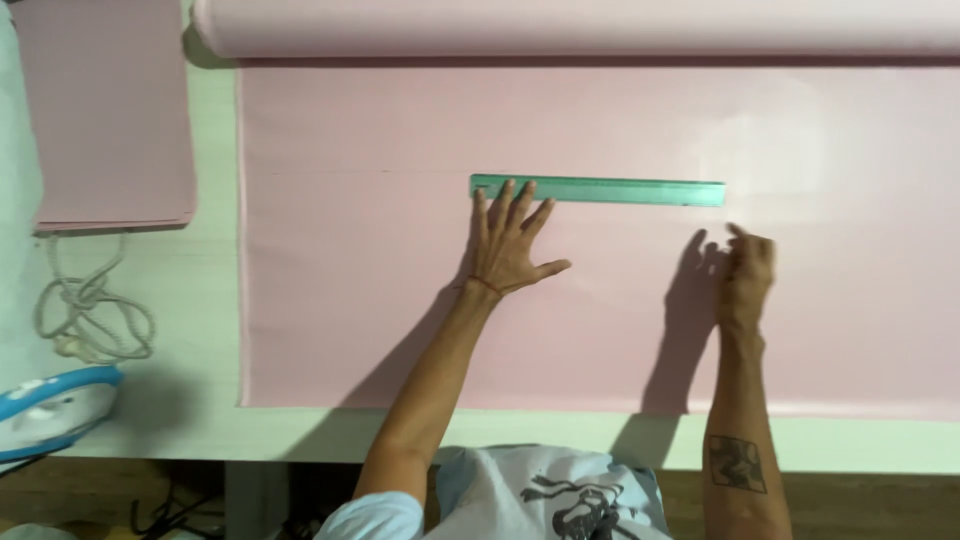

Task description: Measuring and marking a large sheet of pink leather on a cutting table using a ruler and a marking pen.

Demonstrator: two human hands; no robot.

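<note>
Left hand [508,245] pinning green ruler [598,190] on pink sheet [400,300], fingers splayed flat.
Right hand [748,268] hovering just below ruler's right end, fingers curling; grasp contents unclear. Sheet's right edge running out of frame.

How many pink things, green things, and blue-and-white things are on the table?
Pink: 3, the fabric roll, the spread sheet and the folded stack.
Green: 1, the ruler under the left hand; the right hand is just below it.
Blue and white: 1, the iron.
Total: 5.
</note>
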